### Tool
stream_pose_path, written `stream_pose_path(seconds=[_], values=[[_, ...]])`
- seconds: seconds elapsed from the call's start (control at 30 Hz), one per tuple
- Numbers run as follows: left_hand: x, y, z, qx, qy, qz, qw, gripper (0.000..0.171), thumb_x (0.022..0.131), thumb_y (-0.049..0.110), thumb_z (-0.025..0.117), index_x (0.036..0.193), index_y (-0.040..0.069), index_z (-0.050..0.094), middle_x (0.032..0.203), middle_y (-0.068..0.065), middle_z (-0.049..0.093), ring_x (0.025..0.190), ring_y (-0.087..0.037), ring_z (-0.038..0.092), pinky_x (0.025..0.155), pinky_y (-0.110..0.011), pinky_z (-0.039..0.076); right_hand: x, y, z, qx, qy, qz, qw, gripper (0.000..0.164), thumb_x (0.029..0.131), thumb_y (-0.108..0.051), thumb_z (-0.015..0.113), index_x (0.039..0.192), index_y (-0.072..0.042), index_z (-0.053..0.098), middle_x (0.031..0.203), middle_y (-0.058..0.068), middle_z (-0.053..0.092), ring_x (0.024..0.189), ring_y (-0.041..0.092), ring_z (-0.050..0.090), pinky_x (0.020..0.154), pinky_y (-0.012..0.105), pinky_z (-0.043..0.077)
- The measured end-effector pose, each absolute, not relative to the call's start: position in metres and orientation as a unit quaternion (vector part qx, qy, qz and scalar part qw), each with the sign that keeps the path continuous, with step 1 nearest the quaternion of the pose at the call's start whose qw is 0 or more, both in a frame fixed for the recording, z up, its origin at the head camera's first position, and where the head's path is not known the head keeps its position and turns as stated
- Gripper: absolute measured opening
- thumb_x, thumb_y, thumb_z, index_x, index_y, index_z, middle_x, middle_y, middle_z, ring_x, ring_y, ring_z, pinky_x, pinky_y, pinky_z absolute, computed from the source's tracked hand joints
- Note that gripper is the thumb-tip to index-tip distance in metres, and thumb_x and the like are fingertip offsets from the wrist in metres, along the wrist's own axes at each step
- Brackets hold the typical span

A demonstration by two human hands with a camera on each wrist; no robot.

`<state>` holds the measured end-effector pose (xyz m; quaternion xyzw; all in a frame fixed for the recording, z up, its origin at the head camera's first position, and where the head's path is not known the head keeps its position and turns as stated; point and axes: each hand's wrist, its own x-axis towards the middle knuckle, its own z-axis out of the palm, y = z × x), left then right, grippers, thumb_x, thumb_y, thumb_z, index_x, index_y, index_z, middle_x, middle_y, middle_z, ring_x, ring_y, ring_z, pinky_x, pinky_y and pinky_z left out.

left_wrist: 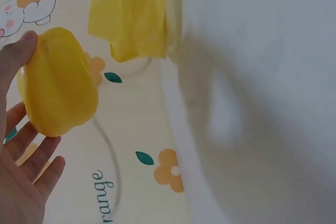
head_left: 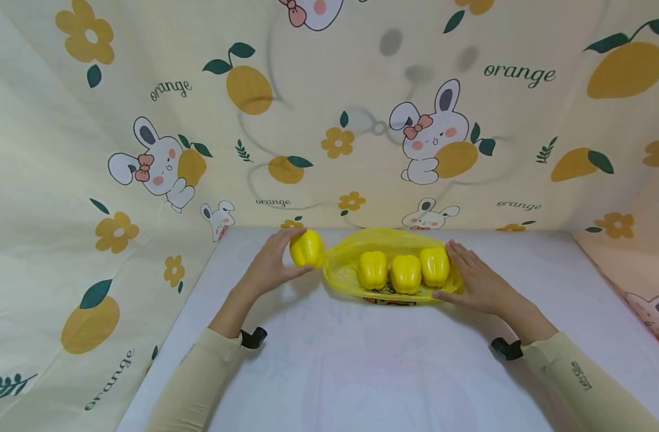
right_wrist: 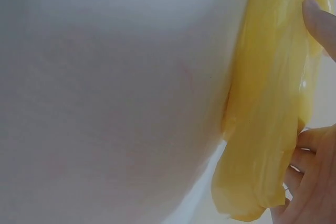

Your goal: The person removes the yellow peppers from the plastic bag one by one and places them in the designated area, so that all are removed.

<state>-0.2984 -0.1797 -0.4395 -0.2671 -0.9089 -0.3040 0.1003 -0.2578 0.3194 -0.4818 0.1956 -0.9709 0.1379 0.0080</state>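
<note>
Left hand [head_left: 270,264]: our grip curls round loose yellow pepper [head_left: 306,248], thumb and fingers cupping it, at 9 o'clock of yellow bag [head_left: 343,270], just beside bag mouth. Right hand [head_left: 478,279]: fingers straight, pressing flat on bag's far end at 3 o'clock, holding nothing. Three peppers [head_left: 405,273] sit in row inside bag, touching side by side. We judge job mostly done: three in, fourth at mouth, not yet inside. Bag lies on white counter [head_left: 362,372], toward its 12 o'clock edge.
</note>
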Motion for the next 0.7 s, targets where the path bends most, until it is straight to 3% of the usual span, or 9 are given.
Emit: stream_pose_path(seconds=[0.37, 0.7], values=[[-0.3024, -0.1886, -0.4441, -0.274, -0.914, -0.281, 0.100, 0.088, 0.088, 0.036, 0.092, 0.160, 0.016, 0.047, 0.164, -0.002, 0.048, 0.146, -0.032, 0.046, 0.124, -0.054, 0.040, -0.2558, 0.3192, -0.4818, 0.195, -0.971, 0.140, 0.009, 0.128, 0.090, -0.072, 0.072, 0.170, 0.004, 0.008, 0.177, 0.028, 0.009, 0.162, 0.048, 0.012, 0.134, 0.057, 0.008], [-0.3044, -0.1889, -0.4486, -0.270, -0.923, -0.261, 0.082, 0.086, 0.087, 0.036, 0.092, 0.159, 0.015, 0.049, 0.163, -0.004, 0.049, 0.147, -0.033, 0.046, 0.125, -0.052, 0.038, -0.2550, 0.3183, -0.4806, 0.184, -0.973, 0.137, 0.002, 0.129, 0.089, -0.074, 0.072, 0.170, 0.003, 0.007, 0.177, 0.027, 0.008, 0.162, 0.050, 0.013, 0.127, 0.070, 0.021]])
